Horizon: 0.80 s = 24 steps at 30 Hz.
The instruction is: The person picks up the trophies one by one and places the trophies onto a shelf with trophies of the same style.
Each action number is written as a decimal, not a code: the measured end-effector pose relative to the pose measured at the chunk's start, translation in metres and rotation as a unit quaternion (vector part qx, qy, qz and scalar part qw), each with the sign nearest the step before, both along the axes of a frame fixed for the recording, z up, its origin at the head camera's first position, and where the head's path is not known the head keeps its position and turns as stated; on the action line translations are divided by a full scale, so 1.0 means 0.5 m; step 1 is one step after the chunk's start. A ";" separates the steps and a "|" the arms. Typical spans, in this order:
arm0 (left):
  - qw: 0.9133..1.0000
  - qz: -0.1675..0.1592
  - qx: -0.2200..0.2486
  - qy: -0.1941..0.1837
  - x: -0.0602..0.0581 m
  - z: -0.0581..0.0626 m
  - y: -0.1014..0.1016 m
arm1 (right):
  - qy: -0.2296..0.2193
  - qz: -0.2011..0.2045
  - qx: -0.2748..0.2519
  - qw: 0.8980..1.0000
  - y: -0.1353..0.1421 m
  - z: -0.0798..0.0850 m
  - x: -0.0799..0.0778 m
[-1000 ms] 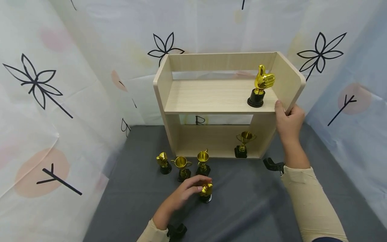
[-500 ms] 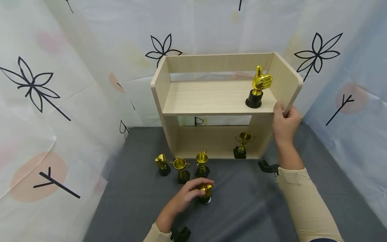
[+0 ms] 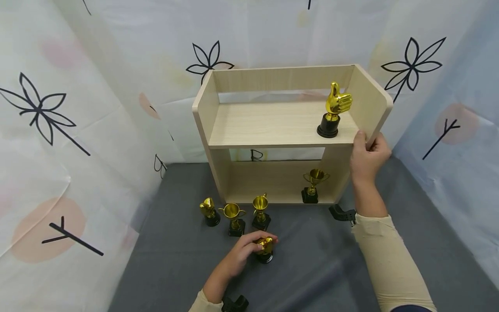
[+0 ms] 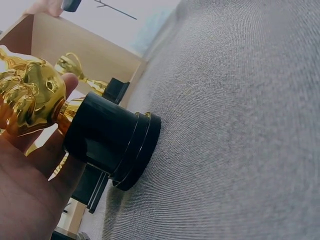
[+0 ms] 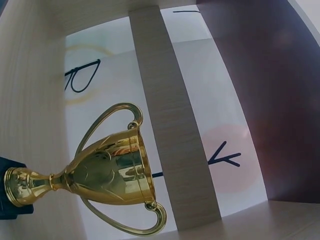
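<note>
My left hand point(image 3: 244, 251) has its fingers and thumb round the gold top of a thumbs-up trophy point(image 3: 265, 251). In the left wrist view that trophy's round black base point(image 4: 112, 137) meets the grey cloth. My right hand point(image 3: 368, 158) grips the right side panel of a two-tier wooden shelf point(image 3: 269, 125), thumb in front. A larger thumbs-up trophy point(image 3: 333, 110) stands upright at the right of the upper tier. Below it, on the lower tier, stands a two-handled trophy cup point(image 3: 313, 185), seen close in the right wrist view.
On the grey cloth point(image 3: 312, 268) before the shelf's left half stand a small gold-topped trophy point(image 3: 210, 212) and two trophy cups, the left cup point(image 3: 234, 219) and the right cup point(image 3: 260, 211). Patterned white fabric point(image 3: 117, 130) hangs behind and at the sides.
My left hand's fingers have drawn closer round the thumbs-up trophy, which stays in about the same spot. My right hand keeps its grip on the shelf. The head view has shifted slightly.
</note>
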<state>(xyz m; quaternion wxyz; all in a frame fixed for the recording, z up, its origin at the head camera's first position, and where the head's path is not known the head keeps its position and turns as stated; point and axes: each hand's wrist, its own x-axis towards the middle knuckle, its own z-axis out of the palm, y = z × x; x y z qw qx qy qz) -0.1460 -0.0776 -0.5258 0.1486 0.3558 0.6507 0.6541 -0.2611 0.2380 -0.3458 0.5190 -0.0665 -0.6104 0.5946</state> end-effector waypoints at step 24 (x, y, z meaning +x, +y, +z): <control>1.000 0.023 0.000 -0.014 0.009 0.002 -0.010 | 0.002 -0.030 -0.016 0.999 -0.006 -0.007 -0.007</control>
